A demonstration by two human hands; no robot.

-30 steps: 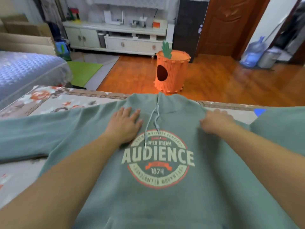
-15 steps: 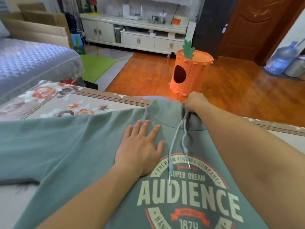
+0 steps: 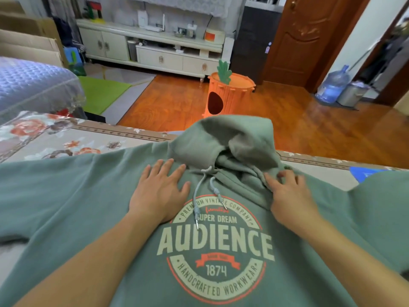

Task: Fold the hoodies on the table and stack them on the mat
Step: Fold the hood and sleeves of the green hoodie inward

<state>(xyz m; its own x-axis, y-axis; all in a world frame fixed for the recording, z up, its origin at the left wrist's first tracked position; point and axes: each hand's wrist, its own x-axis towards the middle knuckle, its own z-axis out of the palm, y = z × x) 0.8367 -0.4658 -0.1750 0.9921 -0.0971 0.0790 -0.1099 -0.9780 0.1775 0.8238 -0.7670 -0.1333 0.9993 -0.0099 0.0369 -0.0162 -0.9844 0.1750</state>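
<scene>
On the table [image 3: 93, 138], sage hoodie [image 3: 221, 251] face-up, hood bunched; both hands flat, apart.

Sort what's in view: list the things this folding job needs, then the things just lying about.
Job: hoodie, hood, drawstrings, table, left hand, right hand.

Lying about: carrot bin, water jug, cabinet, green rug, bed.
</scene>
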